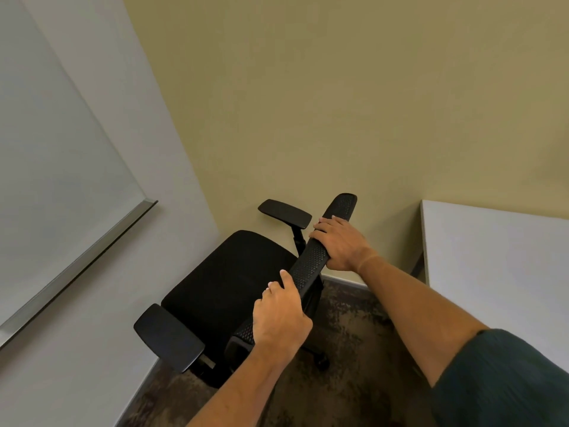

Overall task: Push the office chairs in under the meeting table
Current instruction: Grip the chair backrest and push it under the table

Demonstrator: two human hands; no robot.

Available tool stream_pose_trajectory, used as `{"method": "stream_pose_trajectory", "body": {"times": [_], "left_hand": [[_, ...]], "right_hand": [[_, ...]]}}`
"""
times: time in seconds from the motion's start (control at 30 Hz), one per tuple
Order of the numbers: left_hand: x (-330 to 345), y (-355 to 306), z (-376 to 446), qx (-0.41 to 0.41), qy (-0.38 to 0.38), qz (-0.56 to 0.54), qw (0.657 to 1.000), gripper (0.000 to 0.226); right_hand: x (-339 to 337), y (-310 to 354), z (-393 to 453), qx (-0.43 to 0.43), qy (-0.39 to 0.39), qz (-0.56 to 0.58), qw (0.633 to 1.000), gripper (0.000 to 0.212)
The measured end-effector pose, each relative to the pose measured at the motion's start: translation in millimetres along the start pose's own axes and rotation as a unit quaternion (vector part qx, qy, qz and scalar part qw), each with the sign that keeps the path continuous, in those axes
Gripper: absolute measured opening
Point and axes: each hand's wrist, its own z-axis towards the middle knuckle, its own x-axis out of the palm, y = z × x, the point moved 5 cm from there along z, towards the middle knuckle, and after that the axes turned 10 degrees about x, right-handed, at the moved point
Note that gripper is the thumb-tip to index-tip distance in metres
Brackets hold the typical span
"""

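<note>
Gripping the chair (228, 282) by the top of its backrest (311, 260), both hands are on and ready. The left hand (280, 318) curls its fingers round the near end of the rail, thumb over the top. The right hand (338, 245) wraps the far end, fingers folded over the front edge. So the chair sits right under the hands, its seat stretching away to the left of them, one armrest (284, 213) beyond the right hand and the other (168, 337) down beside the left.

And the table (492, 272)? Off to the right of the right hand, pale top, its corner well apart from the chair. Nothing of this chair is under it yet. The seat faces the whiteboard (61, 167) wall, away from the table, tucked into the corner of the room.

My read: this chair's job is barely begun. Hold secured, yes; push not yet made. It looks as if the chair needs swinging round on its castors (321, 362) to face the table, then rolling in across the carpet (354, 349). Other chairs are out of view, so how many remain I cannot tell.
</note>
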Motion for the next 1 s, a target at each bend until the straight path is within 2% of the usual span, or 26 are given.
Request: {"method": "stream_pose_trajectory", "body": {"times": [0.17, 0.37, 0.53, 0.8, 1.0], "left_hand": [[0, -5, -5, 0.017, -0.034, 0.026, 0.999, 0.073], [2, -2, -23, 0.031, -0.049, 0.042, 0.997, 0.057], [-5, 16, -40, 0.014, -0.044, 0.048, 0.998, 0.032], [-11, 54, -76, 0.025, -0.031, 0.095, 0.995, 0.016], [-17, 71, -95, 0.041, -0.030, 0.082, 0.995, 0.007]], "right_hand": [[6, -1, -6, 0.009, -0.030, 0.029, 0.999, 0.056], [7, 9, -27, 0.027, -0.028, 0.034, 0.999, 0.057], [4, 36, -50, 0.044, -0.037, 0.049, 0.997, 0.052], [4, 91, -88, 0.080, -0.051, 0.064, 0.993, 0.043], [-5, 126, -113, 0.105, -0.040, 0.070, 0.991, 0.034]]}}
